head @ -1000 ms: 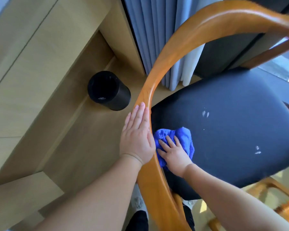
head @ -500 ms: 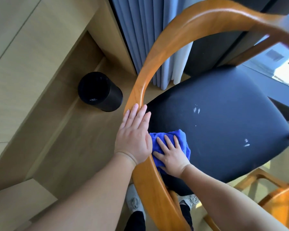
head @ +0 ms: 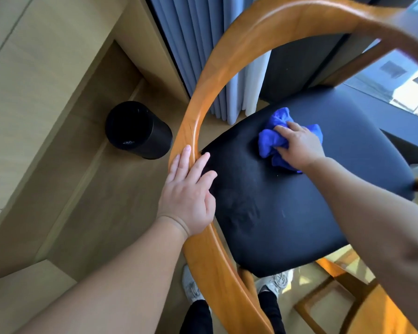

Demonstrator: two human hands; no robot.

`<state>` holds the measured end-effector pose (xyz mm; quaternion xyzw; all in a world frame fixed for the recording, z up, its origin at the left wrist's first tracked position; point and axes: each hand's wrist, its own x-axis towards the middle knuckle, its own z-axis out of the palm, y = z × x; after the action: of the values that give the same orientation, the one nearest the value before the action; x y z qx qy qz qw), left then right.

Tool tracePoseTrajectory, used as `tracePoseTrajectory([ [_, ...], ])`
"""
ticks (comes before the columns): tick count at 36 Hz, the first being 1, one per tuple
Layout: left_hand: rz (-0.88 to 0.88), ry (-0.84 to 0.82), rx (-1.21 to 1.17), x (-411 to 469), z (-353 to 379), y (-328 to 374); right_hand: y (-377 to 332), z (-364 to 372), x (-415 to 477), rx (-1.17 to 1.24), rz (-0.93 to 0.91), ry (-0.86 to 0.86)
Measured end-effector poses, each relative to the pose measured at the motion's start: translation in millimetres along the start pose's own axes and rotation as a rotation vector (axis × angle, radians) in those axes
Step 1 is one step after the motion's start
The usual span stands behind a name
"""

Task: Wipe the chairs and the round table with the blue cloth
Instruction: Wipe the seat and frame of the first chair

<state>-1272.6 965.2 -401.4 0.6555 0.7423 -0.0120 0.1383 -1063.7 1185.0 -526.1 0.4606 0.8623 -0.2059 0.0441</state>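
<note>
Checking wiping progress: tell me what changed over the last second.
The right hand swept the blue cloth across the black seat, from beside the wooden rail toward the seat's far side. The left hand stayed flat on the rail; the black bin stayed put.

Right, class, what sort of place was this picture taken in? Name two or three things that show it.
Probably a home or hotel room: a wooden chair with a padded black seat, long curtains beside a big window, and a small black bin on the wood floor.
</note>
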Motion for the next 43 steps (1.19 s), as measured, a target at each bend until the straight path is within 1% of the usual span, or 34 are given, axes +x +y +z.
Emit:
tracePoseTrajectory([
  [3, 0.003, 0.018, -0.009, 0, 1, 0, 2, 20, 2, -0.16, 0.036, -0.08],
  [5, 0.005, 0.029, -0.013, 0, 2, -1, -2, 34, 0, -0.216, 0.072, -0.115],
  [12, -0.001, 0.049, 0.002, 1, 5, -1, -6, 39, -10, -0.184, 0.057, -0.024],
  [15, 0.001, 0.06, 0.004, 1, 5, -2, -26, 47, -39, -0.134, 0.072, 0.005],
  [17, -0.001, 0.066, 0.005, 1, 5, -2, -41, 57, -72, -0.117, 0.035, 0.012],
  [19, 0.005, 0.063, 0.007, 1, 5, -2, -59, 73, -118, -0.11, -0.014, -0.039],
  [23, 0.014, 0.056, 0.01, 0, 4, -2, -78, 95, -208, -0.147, -0.208, -0.262],
  [24, 0.015, 0.055, 0.011, 0, 4, -1, -77, 96, -220, -0.161, -0.248, -0.312],
  [26, 0.015, 0.057, 0.012, 0, 4, -1, -74, 93, -230, -0.166, -0.286, -0.342],
  [30, -0.008, 0.077, 0.008, 0, 5, -1, -69, 76, -220, -0.137, -0.355, -0.31],
  [32, -0.01, 0.088, 0.002, -1, 5, -1, -67, 66, -211, -0.081, -0.378, -0.283],
  [36, -0.016, 0.096, -0.008, -1, 5, -2, -71, 44, -178, 0.049, -0.347, -0.18],
  [40, -0.017, 0.1, -0.027, -1, 3, 0, -89, 30, -129, 0.014, -0.408, -0.09],
  [43, -0.026, 0.099, -0.035, -1, 1, 1, -106, 34, -96, -0.044, -0.442, -0.123],
])
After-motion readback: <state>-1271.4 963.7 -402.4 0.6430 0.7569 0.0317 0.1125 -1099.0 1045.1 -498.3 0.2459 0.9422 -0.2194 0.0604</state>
